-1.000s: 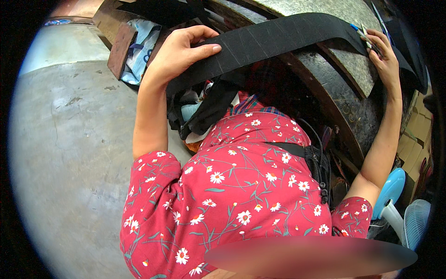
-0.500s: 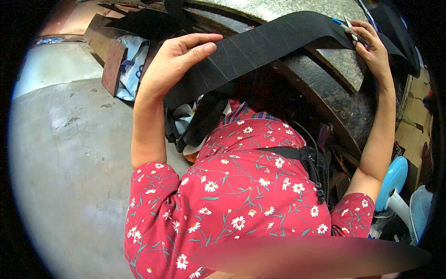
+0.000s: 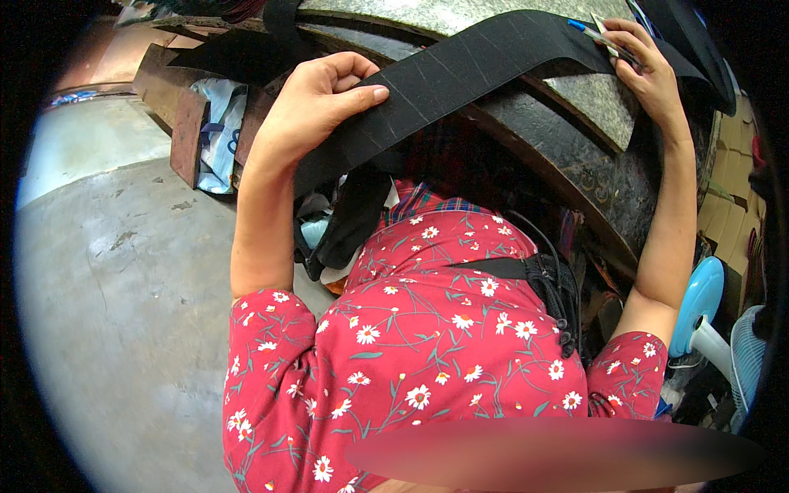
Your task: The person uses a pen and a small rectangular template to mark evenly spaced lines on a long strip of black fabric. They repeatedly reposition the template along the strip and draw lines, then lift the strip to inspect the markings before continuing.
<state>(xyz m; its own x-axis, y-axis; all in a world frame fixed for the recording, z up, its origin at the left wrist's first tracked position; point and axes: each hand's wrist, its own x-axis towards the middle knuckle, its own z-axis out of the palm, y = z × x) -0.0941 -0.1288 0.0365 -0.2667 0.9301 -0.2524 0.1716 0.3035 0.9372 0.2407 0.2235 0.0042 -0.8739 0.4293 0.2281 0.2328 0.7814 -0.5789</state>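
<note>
A wide black elastic band [image 3: 468,74] with thin pale lines drawn across it stretches between my hands, arching up at its right part. At its left part my left hand [image 3: 316,103] grips the edge, thumb on top and fingers curled. My right hand [image 3: 645,70] is closed round a slim pen [image 3: 585,29] with a blue end, beside the band's right part. A thin white piece [image 3: 606,34] sticks up by the same fingers; its kind is unclear. Whether that hand also grips the band is hidden.
A speckled stone-topped table [image 3: 378,16] with dark wooden edges lies beyond the band. Wooden boards [image 3: 189,135] and a light blue bag [image 3: 220,140] stand at left. A blue-and-white fan [image 3: 699,304] is at right, near stacked cardboard [image 3: 731,181].
My left fingers, stretched out before, have curled in, and the thumb presses on the band. The right hand and pen have shifted slightly up and left in view.
</note>
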